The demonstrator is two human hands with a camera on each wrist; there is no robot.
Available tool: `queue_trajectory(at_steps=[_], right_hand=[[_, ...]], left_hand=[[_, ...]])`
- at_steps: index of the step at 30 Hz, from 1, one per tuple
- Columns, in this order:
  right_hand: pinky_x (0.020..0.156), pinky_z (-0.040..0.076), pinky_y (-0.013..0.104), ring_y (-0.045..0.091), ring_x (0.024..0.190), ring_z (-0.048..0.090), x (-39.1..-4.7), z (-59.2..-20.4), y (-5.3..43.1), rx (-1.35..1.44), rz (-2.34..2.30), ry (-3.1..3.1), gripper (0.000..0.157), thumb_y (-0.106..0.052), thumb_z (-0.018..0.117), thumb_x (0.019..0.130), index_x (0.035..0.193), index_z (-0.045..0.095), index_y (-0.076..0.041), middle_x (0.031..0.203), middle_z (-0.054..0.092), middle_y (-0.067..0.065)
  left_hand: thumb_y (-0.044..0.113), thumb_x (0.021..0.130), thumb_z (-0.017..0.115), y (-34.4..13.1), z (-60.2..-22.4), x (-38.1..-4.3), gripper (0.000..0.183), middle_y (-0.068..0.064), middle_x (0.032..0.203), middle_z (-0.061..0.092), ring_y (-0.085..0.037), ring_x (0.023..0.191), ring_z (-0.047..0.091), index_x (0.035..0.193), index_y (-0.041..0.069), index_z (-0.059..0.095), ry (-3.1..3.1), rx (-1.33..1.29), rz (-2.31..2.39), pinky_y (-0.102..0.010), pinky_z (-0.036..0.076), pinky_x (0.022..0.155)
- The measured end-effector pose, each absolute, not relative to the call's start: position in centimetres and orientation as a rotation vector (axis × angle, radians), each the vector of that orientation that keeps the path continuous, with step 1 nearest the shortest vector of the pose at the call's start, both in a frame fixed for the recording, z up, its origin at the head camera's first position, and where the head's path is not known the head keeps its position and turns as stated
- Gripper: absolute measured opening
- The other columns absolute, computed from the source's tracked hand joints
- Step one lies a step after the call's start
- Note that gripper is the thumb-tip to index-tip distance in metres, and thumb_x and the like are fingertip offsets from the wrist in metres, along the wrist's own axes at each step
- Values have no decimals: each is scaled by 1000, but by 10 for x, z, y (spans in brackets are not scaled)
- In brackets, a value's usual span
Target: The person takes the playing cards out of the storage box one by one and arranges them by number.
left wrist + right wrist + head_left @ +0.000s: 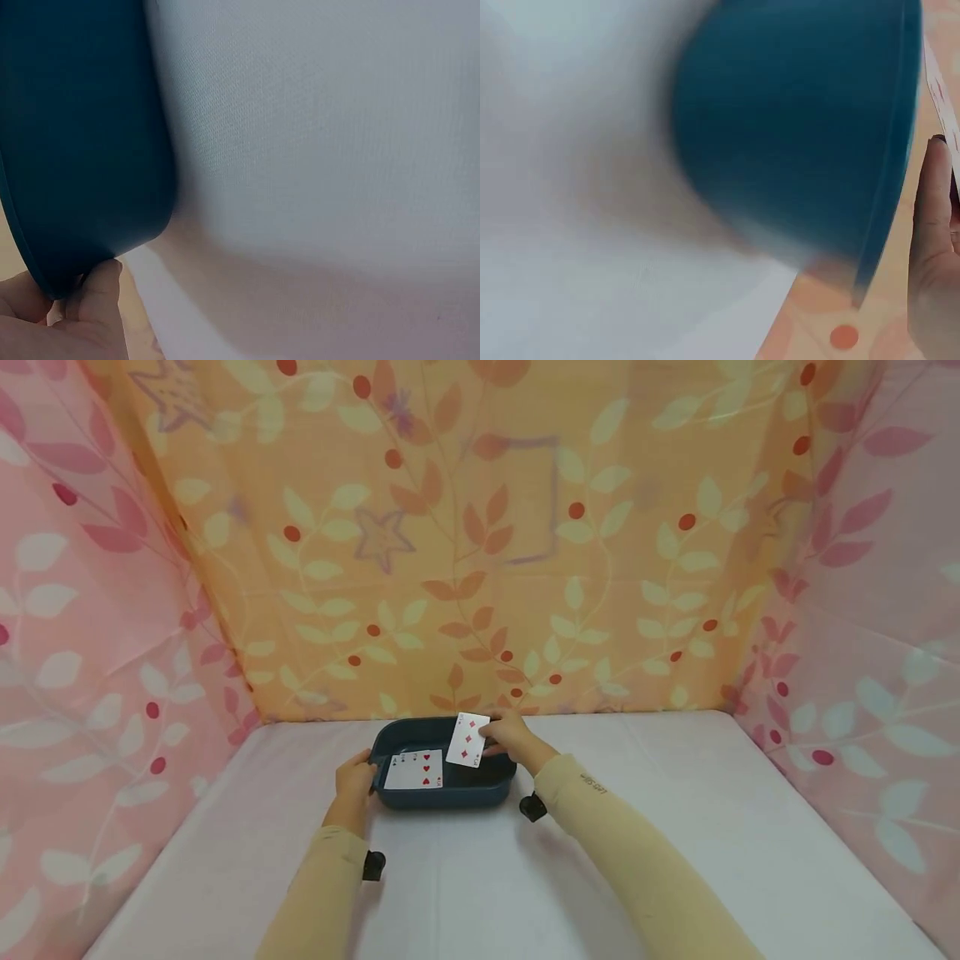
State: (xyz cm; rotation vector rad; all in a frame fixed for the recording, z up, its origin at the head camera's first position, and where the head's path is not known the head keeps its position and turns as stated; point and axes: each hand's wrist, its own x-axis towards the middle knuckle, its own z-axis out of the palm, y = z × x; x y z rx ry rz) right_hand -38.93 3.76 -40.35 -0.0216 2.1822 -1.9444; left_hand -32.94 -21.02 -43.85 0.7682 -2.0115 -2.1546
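A dark blue rectangular tub (442,798) with rounded corners stands on the white-covered table. My left hand (354,779) grips its left end; in the left wrist view, thumb and fingers (101,300) pinch the rim of the tub (82,135). Over the tub's right half, my right hand (517,739) holds a playing card (467,739), a three of diamonds, by its right edge. Several overlapping playing cards (412,770) lie face up in the left part of the tub, a three of hearts on top. In the right wrist view the held card (941,97) shows edge-on beside the fingers (932,195).
White cloth covers the table (660,827). An orange patterned curtain (480,568) hangs behind the tub, with pink patterned curtains (97,635) at the sides. A small black device (532,807) sits at the right wrist, another (373,865) at the left.
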Motion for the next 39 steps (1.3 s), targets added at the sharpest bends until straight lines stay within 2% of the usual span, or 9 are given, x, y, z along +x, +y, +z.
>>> queue_trajectory(at_steps=[5,13,20,27,32,36,39], right_hand=[[67,59,41,27,81,64,-390,-403,55,44,-1947,2174,45,8,56,90,134,52,2,107,64,23],[82,55,49,28,86,63,-390,-395,78,99,-1955,2180,44,3,57,92,135,51,0,113,63,23],[81,55,52,24,76,65,-388,-392,97,10,-2011,2184,37,6,55,92,128,54,1,104,64,18],[78,57,47,24,78,65,-390,-390,111,-2,-1985,2208,44,4,51,94,138,50,-1,106,63,18],[78,57,46,24,79,62,-393,-392,119,13,-1935,2239,49,5,45,96,144,42,-1,112,60,21],[77,55,43,24,81,59,-397,-393,128,40,-1904,2250,59,8,41,93,151,28,1,121,54,27],[70,55,37,23,79,59,-397,-392,134,69,-1895,2265,63,9,41,92,152,21,4,122,53,30]], left_hand=[[-8,97,36,-211,-436,-327,51,-23,154,27,-35,139,32,148,0,36,-1999,759,-2148,-46,31,111],[-9,98,36,-207,-432,-322,50,-23,154,28,-35,141,28,147,-2,36,-1977,744,-2138,-44,30,112],[-8,98,37,-206,-434,-326,50,-21,154,29,-34,141,29,148,0,37,-1989,768,-2119,-44,29,112],[-6,97,39,-208,-439,-326,50,-21,154,30,-34,141,29,147,2,38,-2028,769,-2073,-44,30,112],[-5,98,38,-210,-440,-325,50,-21,154,29,-35,140,30,148,1,37,-2025,738,-2083,-44,31,111],[-4,98,37,-209,-439,-324,50,-22,154,28,-35,140,29,148,1,35,-2041,716,-2087,-46,30,111],[-5,98,37,-208,-438,-323,51,-22,154,27,-35,141,28,148,0,35,-2044,710,-2094,-45,30,112]])
